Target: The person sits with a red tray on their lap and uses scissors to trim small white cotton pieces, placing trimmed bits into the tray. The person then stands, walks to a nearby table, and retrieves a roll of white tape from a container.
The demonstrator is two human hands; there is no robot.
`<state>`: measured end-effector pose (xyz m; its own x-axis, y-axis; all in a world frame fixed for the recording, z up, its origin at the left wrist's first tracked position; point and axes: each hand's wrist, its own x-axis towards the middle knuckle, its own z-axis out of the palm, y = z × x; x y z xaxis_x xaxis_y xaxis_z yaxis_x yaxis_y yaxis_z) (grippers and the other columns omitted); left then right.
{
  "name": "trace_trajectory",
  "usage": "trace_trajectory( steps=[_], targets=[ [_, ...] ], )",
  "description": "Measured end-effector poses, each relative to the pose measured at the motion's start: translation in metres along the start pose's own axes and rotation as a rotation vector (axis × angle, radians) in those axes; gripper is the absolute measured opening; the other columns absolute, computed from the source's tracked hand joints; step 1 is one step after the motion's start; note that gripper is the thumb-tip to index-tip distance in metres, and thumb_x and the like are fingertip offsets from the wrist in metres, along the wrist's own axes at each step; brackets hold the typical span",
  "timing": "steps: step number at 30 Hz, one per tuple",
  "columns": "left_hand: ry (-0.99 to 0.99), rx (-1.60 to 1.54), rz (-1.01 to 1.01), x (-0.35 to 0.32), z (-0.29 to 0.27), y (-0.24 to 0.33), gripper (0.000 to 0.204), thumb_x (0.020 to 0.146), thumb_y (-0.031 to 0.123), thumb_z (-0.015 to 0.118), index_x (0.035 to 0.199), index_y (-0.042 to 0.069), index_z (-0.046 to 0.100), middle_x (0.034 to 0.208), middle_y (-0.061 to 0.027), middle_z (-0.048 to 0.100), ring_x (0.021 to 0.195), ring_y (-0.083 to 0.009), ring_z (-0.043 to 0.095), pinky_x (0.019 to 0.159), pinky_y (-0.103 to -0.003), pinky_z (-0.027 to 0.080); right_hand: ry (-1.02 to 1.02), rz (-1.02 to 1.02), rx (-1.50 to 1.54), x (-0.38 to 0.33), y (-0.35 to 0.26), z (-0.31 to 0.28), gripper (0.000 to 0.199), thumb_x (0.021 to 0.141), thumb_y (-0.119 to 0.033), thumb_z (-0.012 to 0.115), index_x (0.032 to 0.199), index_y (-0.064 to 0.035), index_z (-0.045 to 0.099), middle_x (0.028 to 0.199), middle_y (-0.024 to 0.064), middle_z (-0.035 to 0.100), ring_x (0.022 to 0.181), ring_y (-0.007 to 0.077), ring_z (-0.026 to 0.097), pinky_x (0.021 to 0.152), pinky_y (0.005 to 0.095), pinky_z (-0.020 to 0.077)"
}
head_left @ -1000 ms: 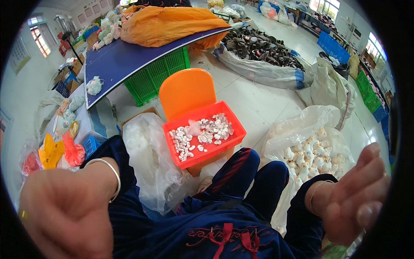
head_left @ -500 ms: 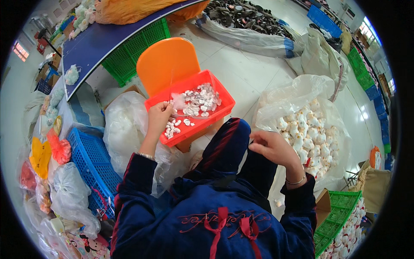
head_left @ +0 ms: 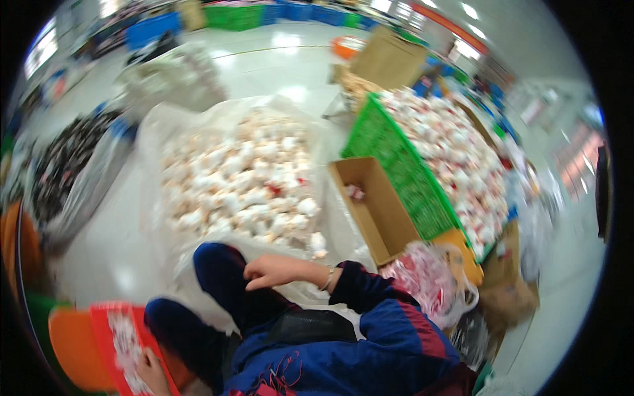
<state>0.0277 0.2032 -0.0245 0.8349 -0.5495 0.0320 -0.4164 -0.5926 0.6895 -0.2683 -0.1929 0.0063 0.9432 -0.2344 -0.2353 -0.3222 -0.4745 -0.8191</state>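
Note:
At the lower left, my left hand [head_left: 153, 371] is over a red plastic tray [head_left: 99, 323] of small white pieces [head_left: 124, 340]. Its fingers are blurred against the pieces, so I cannot make out whether it grips any. My right hand [head_left: 272, 270], with a bracelet at the wrist, hovers above my knee. Its thumb and fingers are apart and nothing shows in them. Just beyond my knees a large clear plastic bag [head_left: 153, 171] lies spread wide, full of small white plush toys [head_left: 244, 178] with tan and a few red patches.
An orange chair [head_left: 72, 353] supports the tray. To the right stand an open cardboard box [head_left: 380, 218], a green crate [head_left: 403, 171] heaped with white-and-red plush pieces, and a pink plastic bag [head_left: 422, 280]. A sack of dark pieces [head_left: 72, 165] lies at the far left.
My view has swung to the right, so the tray now sits at the lower left and the plush toys near the middle. My right hand stays near my knee; my left stays at the tray.

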Motion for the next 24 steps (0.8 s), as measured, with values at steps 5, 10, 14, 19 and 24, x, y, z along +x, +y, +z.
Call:
trace_trajectory(
  steps=[5, 10, 14, 19, 24],
  targets=[
    [-0.076, 0.024, 0.290, 0.051, 0.052, 0.115, 0.027, 0.099, 0.021, 0.062, 0.110, -0.002, 0.070, 0.101, -0.0217, 0.072, 0.090, -0.0353, 0.068, 0.084, -0.042, 0.054, 0.297, 0.007, 0.235, -0.006, 0.023, 0.000, 0.033, 0.093, -0.031, 0.071, 0.105, 0.0002, 0.067, 0.087, 0.0127, 0.070, 0.080, 0.0267, 0.067, 0.074, 0.0389, 0.0524],
    [-0.288, 0.160, 0.586, 0.116, 0.082, 0.121, 0.023, 0.098, 0.014, 0.060, 0.108, -0.003, 0.070, 0.102, -0.0212, 0.072, 0.095, -0.0370, 0.067, 0.089, -0.042, 0.052, 0.548, -0.026, -0.095, 0.027, 0.049, -0.021, 0.030, 0.090, -0.030, 0.072, 0.106, -0.0057, 0.064, 0.090, 0.0090, 0.061, 0.091, 0.0290, 0.057, 0.081, 0.0409, 0.0448],
    [-0.555, 0.155, 0.572, 0.136, 0.083, 0.088, 0.020, 0.088, 0.015, 0.071, 0.102, 0.000, 0.072, 0.102, -0.0197, 0.072, 0.094, -0.0364, 0.067, 0.089, -0.044, 0.051, 0.214, -0.029, -0.368, 0.057, 0.080, -0.030, 0.035, 0.089, -0.037, 0.071, 0.109, -0.0102, 0.062, 0.105, 0.0096, 0.057, 0.105, 0.0289, 0.054, 0.085, 0.0432, 0.0413],
    [-0.806, -0.011, 0.410, 0.173, 0.061, 0.083, 0.005, 0.083, 0.011, 0.068, 0.084, 0.005, 0.068, 0.082, -0.0155, 0.068, 0.076, -0.0369, 0.066, 0.069, -0.048, 0.050, -0.038, -0.103, -0.195, 0.089, 0.102, -0.066, 0.017, 0.091, -0.025, 0.068, 0.101, -0.0120, 0.063, 0.108, 0.0072, 0.058, 0.108, 0.0289, 0.054, 0.084, 0.0430, 0.0413],
    [-1.086, 0.097, 0.222, 0.194, 0.049, 0.084, 0.016, 0.086, 0.020, 0.071, 0.093, 0.006, 0.066, 0.082, -0.0153, 0.063, 0.079, -0.0382, 0.061, 0.071, -0.051, 0.046, -0.179, -0.119, -0.051, 0.136, 0.108, -0.085, 0.009, 0.088, -0.016, 0.065, 0.095, -0.0100, 0.066, 0.106, 0.0086, 0.062, 0.103, 0.0296, 0.060, 0.086, 0.0433, 0.0476]
  ],
)
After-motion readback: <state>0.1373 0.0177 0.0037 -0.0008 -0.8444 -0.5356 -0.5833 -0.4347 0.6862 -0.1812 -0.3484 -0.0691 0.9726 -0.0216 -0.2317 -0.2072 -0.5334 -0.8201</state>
